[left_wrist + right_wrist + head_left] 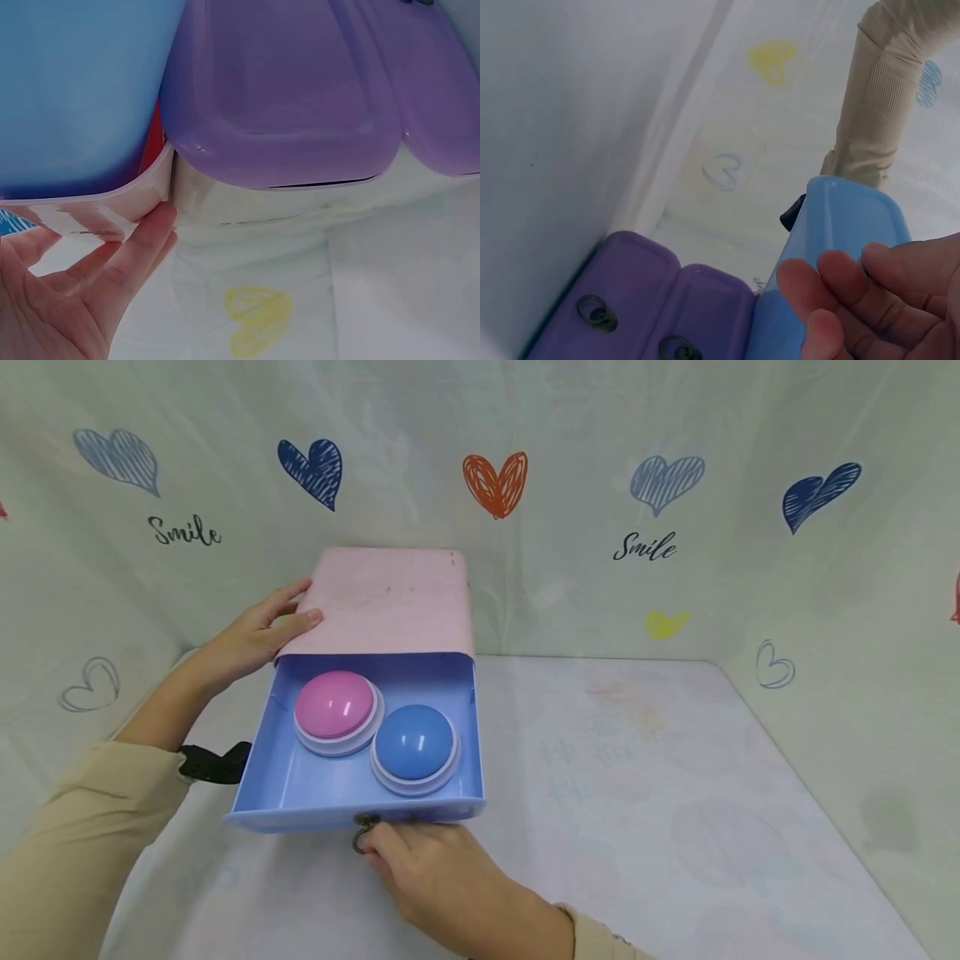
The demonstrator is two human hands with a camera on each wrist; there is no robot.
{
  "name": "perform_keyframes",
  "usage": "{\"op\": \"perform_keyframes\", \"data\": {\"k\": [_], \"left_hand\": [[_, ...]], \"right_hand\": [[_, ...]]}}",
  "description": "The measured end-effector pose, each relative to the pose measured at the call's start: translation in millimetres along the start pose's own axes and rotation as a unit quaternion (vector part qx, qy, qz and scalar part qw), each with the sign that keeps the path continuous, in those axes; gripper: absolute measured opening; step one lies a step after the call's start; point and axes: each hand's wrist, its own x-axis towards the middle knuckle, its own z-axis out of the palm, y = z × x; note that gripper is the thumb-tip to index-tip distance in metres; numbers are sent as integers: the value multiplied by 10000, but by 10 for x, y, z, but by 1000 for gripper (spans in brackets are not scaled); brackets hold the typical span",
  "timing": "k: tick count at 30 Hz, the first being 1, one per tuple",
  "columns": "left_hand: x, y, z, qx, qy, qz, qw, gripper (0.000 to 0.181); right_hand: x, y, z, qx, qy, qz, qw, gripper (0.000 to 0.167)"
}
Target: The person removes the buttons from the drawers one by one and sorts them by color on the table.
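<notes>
In the head view, a blue drawer (285, 777) is pulled out of a pink casing (390, 602). Two round push buttons on white bases lie inside: a pink button (335, 705) and a blue button (415, 743). My left hand (255, 631) rests against the casing's left side, thumb at the top edge and fingers fairly straight. At the drawer's front, my right hand (457, 885) pinches the small ring handle (360, 839) between thumb and fingers. The right wrist view shows its curled fingers (847, 277) before the blue drawer front (859, 217).
Purple drawers (285, 90) with ring handles (596, 313) adjoin the blue one in the wrist views. A pale table (637, 793) spreads around the unit. Behind hangs a curtain (570, 577) printed with hearts. A black strap (217, 764) is by my left wrist.
</notes>
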Motion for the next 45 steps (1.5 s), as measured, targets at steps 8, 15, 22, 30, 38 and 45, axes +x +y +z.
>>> {"op": "perform_keyframes", "data": {"k": [8, 15, 22, 30, 38, 45], "left_hand": [[24, 24, 11, -58, -83, -68, 9999, 71], [21, 21, -5, 8, -68, -68, 10000, 71], [14, 34, -15, 17, -85, -2, 10000, 71], [22, 37, -27, 51, -85, 58, 9999, 70], [24, 44, -25, 9, -74, 17, 10000, 71], [3, 34, -14, -6, -74, 68, 9999, 70]], "right_hand": [[15, 31, -72, -46, 70, -50, 10000, 8], [16, 62, -285, 528, -53, -369, 9979, 3], [40, 189, -628, 944, 53, -999, 9905, 5], [128, 485, -942, 1197, 442, -1039, 9864, 3], [317, 871, -977, 720, -321, -491, 9957, 21], [478, 994, -814, 300, -1885, -348, 9810, 54]]}}
